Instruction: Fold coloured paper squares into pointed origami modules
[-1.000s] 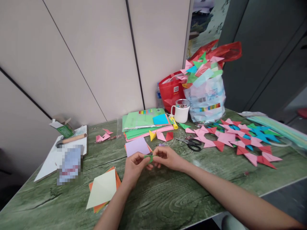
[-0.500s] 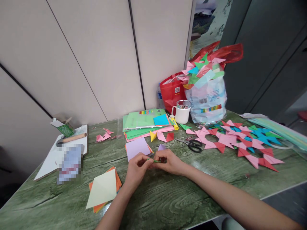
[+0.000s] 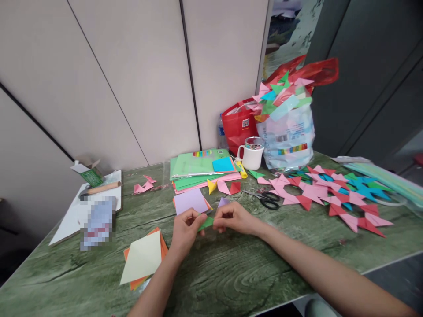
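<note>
A small folded piece of green paper [image 3: 206,223] is held low over the table between my two hands. My left hand [image 3: 187,226] pinches its left part between thumb and fingers. At its right tip, the closed fingers of my right hand [image 3: 233,219] grip the same paper. Just beyond my hands lie a stack of square paper with a lilac sheet [image 3: 190,202] on top and a small folded purple piece [image 3: 223,202]. Left of my left forearm is another stack, a cream sheet [image 3: 142,257] over orange ones.
Black-handled scissors [image 3: 268,201] lie right of my hands, near joined pink and red folded shapes [image 3: 312,193]. Behind stand a white mug [image 3: 253,156], a red bag [image 3: 238,127] and a plastic bag of folded pieces [image 3: 287,136]. A hammer [image 3: 102,189] rests on a white board [image 3: 68,224].
The green paper, seen edge-on before, now shows a flat, pointed face. My right hand has shifted slightly right, and the gap between my hands is wider.
</note>
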`<state>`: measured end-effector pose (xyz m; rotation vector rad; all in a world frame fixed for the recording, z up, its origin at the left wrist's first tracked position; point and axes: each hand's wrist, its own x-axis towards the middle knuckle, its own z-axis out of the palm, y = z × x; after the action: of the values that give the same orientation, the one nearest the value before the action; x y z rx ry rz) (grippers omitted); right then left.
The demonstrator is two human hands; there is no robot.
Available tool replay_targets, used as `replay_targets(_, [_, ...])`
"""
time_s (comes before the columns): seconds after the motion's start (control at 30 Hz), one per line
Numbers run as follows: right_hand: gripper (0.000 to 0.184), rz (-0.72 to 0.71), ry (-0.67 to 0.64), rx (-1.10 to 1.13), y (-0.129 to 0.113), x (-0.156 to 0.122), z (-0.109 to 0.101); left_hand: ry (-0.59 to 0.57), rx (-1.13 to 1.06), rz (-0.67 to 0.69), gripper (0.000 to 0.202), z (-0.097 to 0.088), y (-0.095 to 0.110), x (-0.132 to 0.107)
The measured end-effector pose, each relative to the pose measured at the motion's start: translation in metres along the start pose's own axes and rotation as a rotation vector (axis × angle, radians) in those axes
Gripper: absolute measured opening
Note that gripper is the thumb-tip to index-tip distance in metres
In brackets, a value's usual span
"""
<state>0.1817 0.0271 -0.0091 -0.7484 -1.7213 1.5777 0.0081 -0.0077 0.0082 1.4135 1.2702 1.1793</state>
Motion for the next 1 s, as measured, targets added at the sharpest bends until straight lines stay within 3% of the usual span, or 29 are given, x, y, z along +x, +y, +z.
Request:
replay_targets(0.13, [0.027, 0.080, -0.105, -0.006, 0.003, -0.002, 0.001, 0.018, 0.015, -0.079, 0.023, 0.002, -0.001, 0.001])
replay_targets(0.27, [0.032, 0.144, -0.183, -0.023, 0.007, -0.001, 0.005, 0.146, 0.146, 0.071, 0.018, -0.001, -0.006, 0.004])
replay_targets(0.37, [0.035, 0.122, -0.045, 0.037, 0.007, 0.003, 0.005, 0.299, 0.284, 0.217, 0.018, -0.007, -0.011, 0.008])
replay_targets(0.47, [0.039, 0.089, 0.168, 0.161, 0.005, 0.007, 0.002, 0.364, 0.449, 0.314, 0.020, -0.013, -0.017, 0.011])
replay_targets(0.53, [0.043, 0.116, 0.172, 0.211, 0.006, 0.008, 0.002, 0.353, 0.545, 0.350, 0.021, -0.016, -0.023, 0.014])
replay_targets(0.6, [0.044, 0.161, 0.049, 0.184, 0.009, 0.007, 0.005, 0.300, 0.631, 0.395, 0.028, -0.017, -0.031, 0.016])
replay_targets(0.77, [0.031, 0.142, -0.120, -0.052, 0.018, 0.002, 0.013, 0.207, 0.755, 0.359, 0.030, -0.021, -0.050, 0.020])
replay_targets(1.0, [0.017, 0.003, 0.049, -0.354, 0.023, 0.003, 0.012, 0.164, 0.784, 0.329, 0.020, -0.023, -0.043, 0.018])
